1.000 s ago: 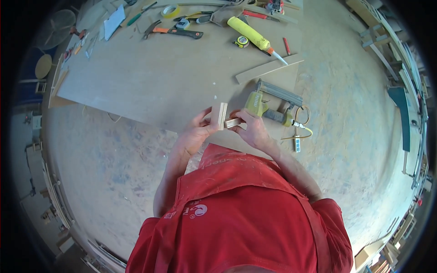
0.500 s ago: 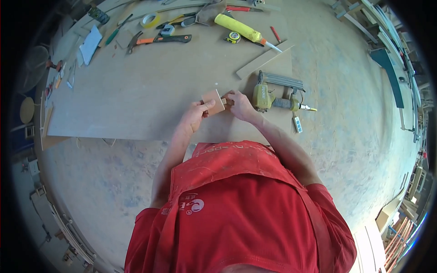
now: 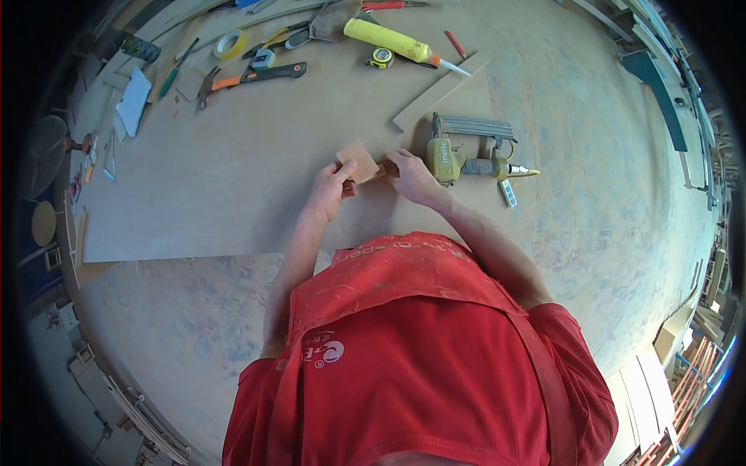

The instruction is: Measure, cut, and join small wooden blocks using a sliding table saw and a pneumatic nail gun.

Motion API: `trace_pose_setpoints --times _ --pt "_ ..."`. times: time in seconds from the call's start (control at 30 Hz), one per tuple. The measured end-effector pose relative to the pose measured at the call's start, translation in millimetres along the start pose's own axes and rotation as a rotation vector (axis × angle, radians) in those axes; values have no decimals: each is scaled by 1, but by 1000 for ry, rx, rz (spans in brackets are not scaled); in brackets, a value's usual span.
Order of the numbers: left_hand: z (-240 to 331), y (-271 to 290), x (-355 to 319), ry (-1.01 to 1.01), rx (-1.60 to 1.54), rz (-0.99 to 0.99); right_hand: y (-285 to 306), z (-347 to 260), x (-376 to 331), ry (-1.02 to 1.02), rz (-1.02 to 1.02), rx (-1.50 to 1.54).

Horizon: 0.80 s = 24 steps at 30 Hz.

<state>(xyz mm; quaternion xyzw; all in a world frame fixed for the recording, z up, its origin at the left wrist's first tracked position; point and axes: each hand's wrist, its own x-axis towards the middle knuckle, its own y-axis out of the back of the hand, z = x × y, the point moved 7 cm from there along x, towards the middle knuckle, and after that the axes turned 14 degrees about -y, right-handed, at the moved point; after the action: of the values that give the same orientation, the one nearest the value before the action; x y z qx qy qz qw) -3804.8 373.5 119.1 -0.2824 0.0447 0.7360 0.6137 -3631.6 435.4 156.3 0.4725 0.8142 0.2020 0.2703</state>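
Observation:
Over the near part of the work board, my left hand (image 3: 332,189) grips a small square piece of thin wood board (image 3: 359,162), thumb on its upper face and fingers underneath. At the piece's right edge, my right hand (image 3: 412,177) is closed, its fingertips pinching something small and wood-coloured that they mostly hide. Whether that bit is joined to the square cannot be made out. Just right of my right hand lies a green nail gun (image 3: 444,161) with a grey magazine, on its side.
A flat wood strip (image 3: 435,93) lies beyond the nail gun. Farther back are a yellow caulking tube (image 3: 388,40), a tape measure (image 3: 380,58), a claw hammer (image 3: 256,75), a tape roll (image 3: 230,45) and a green-handled tool (image 3: 169,80). The work board's (image 3: 179,210) near edge runs before my apron.
The square piece has turned and tilted so more of its flat face shows. My hands stay close together around it. The whole view has shifted slightly.

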Motion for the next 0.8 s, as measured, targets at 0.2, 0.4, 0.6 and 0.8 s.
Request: trace_pose_setpoints --times 0.2,0.4,0.6,0.8 --pt "-4 -10 -6 -78 33 57 0 6 -23 -182 33 278" --pt "1 -17 -12 -59 88 102 5 -2 2 -100 100 226" --pt "-2 -10 -7 34 92 41 8 -8 6 -116 63 227" --pt "1 -12 -12 -16 116 72 9 -7 4 -171 58 229"
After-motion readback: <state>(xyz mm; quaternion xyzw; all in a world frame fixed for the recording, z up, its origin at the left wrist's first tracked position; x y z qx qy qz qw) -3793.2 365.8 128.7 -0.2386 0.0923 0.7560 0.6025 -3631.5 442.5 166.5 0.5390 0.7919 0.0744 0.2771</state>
